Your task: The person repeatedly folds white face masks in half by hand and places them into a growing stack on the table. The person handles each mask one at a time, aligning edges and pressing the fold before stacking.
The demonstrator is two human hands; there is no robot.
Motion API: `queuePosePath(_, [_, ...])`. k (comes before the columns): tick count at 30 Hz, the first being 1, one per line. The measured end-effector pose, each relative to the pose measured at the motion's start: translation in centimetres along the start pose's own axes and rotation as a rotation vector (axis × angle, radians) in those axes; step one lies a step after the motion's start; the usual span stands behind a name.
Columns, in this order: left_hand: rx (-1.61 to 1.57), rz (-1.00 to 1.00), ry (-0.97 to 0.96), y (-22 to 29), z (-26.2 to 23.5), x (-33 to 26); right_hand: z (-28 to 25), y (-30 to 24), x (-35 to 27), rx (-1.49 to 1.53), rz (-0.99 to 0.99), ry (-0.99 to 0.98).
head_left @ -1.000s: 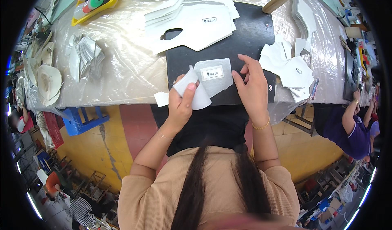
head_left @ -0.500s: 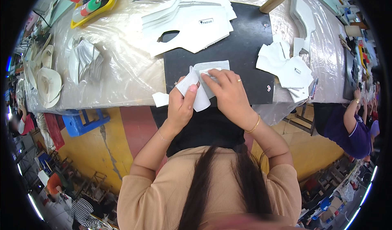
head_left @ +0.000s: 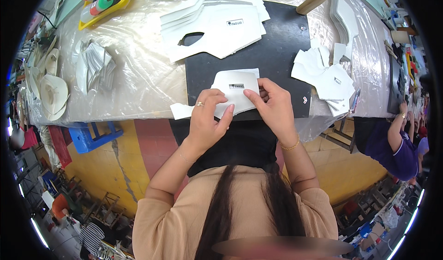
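Observation:
A white cut piece of sheet material [head_left: 235, 77], bearing a small dark printed label, lies face up over the black mat [head_left: 281, 52] near the table's front edge. My right hand [head_left: 276, 104] pinches its right edge, thumb on top and fingers underneath. At the piece's lower left is my left hand [head_left: 207, 114], thumb and index finger apart, the fingertips over its surface. A white tip [head_left: 181, 111] sticks out left of that hand. Just beyond lies a stack of similar white pieces [head_left: 230, 38] with a hole cut near one end.
More white pieces lie at right [head_left: 323, 77] and left [head_left: 94, 66]. A wooden tool [head_left: 316, 1] stands at the mat's far corner. Farther left are cream curved pieces [head_left: 54, 93] and a yellow tray [head_left: 108, 11] holding bottles. A blue stool [head_left: 94, 137] is below the table; another person [head_left: 387, 144] is at right.
The piece, folded back in my hands before, now lies opened out with its label showing. My right hand has moved to its right edge, and my left fingers have spread.

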State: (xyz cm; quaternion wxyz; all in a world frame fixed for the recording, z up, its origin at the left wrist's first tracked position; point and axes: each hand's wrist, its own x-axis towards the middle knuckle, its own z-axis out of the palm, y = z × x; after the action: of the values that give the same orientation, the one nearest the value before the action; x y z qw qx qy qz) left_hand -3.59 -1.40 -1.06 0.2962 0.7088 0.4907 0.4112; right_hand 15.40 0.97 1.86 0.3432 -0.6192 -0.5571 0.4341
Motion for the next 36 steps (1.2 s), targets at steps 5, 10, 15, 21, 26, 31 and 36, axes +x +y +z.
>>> queuePosePath(5, [0.253, 0.062, -0.087, 0.7, -0.3, -0.7, -0.4, 0.2, 0.2, -0.119, -0.014, 0.032])
queuePosePath(10, [0.41, 0.066, -0.178, 1.0, -0.3, -1.4, -0.5, 0.1, 0.2, -0.163, 0.012, 0.001])
queuePosePath(15, [0.478, 0.066, -0.187, 1.2, -0.1, -1.7, -0.3, 0.2, 0.2, -0.155, 0.028, -0.006])
queuePosePath(21, [0.586, 0.056, -0.196, 1.2, 0.7, -1.7, -0.1, 0.6, 0.2, -0.161, -0.035, 0.011])
queuePosePath(26, [0.663, 0.087, -0.19, 1.0, 1.1, -1.8, 0.0, 0.7, 0.2, -0.142, -0.031, 0.01])
queuePosePath(31, [0.695, 0.114, -0.197, 0.9, 1.1, -1.9, 0.1, 0.7, 0.2, -0.189, -0.043, 0.006])
queuePosePath(36, [0.71, 0.114, -0.211, 1.0, 1.1, -1.7, 0.5, 0.7, 0.1, -0.184, -0.05, 0.039])
